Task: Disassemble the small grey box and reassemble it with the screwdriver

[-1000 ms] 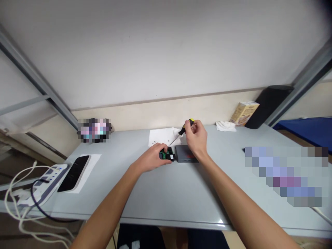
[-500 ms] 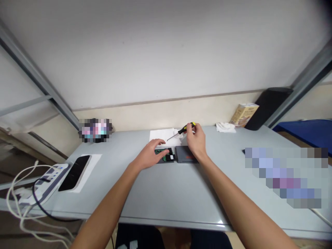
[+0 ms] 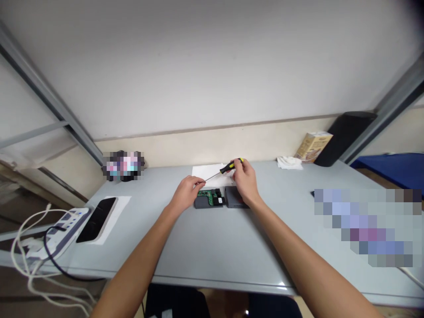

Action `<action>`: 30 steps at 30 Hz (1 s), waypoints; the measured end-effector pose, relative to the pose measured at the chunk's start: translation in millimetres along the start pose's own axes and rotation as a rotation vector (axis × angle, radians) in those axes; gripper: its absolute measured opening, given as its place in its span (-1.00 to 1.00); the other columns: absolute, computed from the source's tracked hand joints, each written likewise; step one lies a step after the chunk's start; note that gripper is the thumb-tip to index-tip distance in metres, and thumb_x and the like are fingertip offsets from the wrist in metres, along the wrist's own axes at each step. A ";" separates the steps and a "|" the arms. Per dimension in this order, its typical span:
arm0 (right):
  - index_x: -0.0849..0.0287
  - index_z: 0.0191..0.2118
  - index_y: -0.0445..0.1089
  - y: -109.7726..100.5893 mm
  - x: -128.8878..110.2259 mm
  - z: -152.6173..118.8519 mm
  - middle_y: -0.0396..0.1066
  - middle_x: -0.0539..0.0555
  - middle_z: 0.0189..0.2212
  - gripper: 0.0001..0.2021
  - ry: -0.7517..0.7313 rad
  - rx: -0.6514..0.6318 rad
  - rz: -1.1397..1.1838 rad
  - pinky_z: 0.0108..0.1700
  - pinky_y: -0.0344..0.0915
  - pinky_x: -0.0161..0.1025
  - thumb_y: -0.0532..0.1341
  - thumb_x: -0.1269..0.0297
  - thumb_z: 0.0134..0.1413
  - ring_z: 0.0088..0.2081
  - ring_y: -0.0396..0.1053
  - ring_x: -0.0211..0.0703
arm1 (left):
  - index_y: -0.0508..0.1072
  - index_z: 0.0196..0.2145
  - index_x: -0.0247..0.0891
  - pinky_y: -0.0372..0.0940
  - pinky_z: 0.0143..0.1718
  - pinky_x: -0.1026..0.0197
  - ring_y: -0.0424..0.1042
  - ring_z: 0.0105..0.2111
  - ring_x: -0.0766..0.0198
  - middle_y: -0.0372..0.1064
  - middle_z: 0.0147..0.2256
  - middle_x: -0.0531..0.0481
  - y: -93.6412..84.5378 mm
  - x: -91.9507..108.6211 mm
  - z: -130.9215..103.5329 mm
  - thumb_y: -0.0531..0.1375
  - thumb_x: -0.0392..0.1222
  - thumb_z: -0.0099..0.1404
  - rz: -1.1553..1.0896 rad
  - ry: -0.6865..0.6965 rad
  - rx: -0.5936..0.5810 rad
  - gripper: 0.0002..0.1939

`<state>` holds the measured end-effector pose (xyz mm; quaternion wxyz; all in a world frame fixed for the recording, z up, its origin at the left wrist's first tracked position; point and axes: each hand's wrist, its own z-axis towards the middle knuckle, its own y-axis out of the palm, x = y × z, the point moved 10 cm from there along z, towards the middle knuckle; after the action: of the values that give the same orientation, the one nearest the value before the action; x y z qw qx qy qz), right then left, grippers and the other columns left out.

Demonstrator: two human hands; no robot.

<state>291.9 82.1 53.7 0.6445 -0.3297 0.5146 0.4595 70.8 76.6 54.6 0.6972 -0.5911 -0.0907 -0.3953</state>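
Grey desk point(image 3: 212, 247) beneath, right fingers point(image 3: 247, 168) grip a screwdriver point(image 3: 227, 168); left fingers point(image 3: 198, 180) bunch at its tip, any hold unclear.

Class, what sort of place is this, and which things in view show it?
Probably a personal desk, perhaps in a home or dorm, doubling as a small work spot: a carton and a power strip share the scene with a screwdriver.

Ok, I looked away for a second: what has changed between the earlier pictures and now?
The left hand let go of the circuit board and is now at the tip of the screwdriver, which moved left and leans flatter. The right hand still holds it; the grey box stayed beside the board.
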 end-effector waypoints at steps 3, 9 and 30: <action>0.11 -0.23 0.39 2.5 -1.4 -0.9 0.46 -0.01 -0.44 -0.69 0.003 -0.022 0.020 -0.39 0.20 -0.25 0.15 -0.05 0.26 -0.48 0.24 -0.19 | 0.65 -0.16 -0.18 0.34 0.08 0.04 0.49 -0.06 0.06 0.61 -0.13 -0.09 -0.2 -0.6 0.3 0.13 -0.17 0.47 0.005 0.020 0.001 -0.74; 0.11 -0.18 0.38 7.6 -8.2 -4.9 0.47 -0.01 -0.41 -0.64 -0.036 -0.050 0.043 -0.43 0.17 -0.27 0.15 -0.12 0.28 -0.50 0.21 -0.23 | 0.68 -0.14 -0.16 0.36 0.06 0.06 0.52 -0.08 0.08 0.60 -0.16 -0.09 -3.4 -7.1 0.7 0.15 -0.18 0.46 -0.021 -0.037 0.037 -0.74; 0.06 -0.19 0.36 30.9 -35.0 -24.7 0.18 -0.14 -0.61 -0.70 -0.223 -0.275 -0.260 -0.46 0.02 -0.24 0.13 -0.08 0.33 -0.59 0.13 -0.24 | 0.56 -0.30 -0.19 0.30 -0.11 0.13 0.52 -0.17 0.05 0.61 -0.20 -0.10 -10.8 -18.3 -2.5 -0.05 0.04 0.54 0.127 -0.107 -0.097 -0.53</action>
<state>252.6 62.2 82.7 0.7002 -0.4251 0.3257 0.4722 50.6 82.6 51.1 0.6855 -0.6491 -0.0708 -0.3221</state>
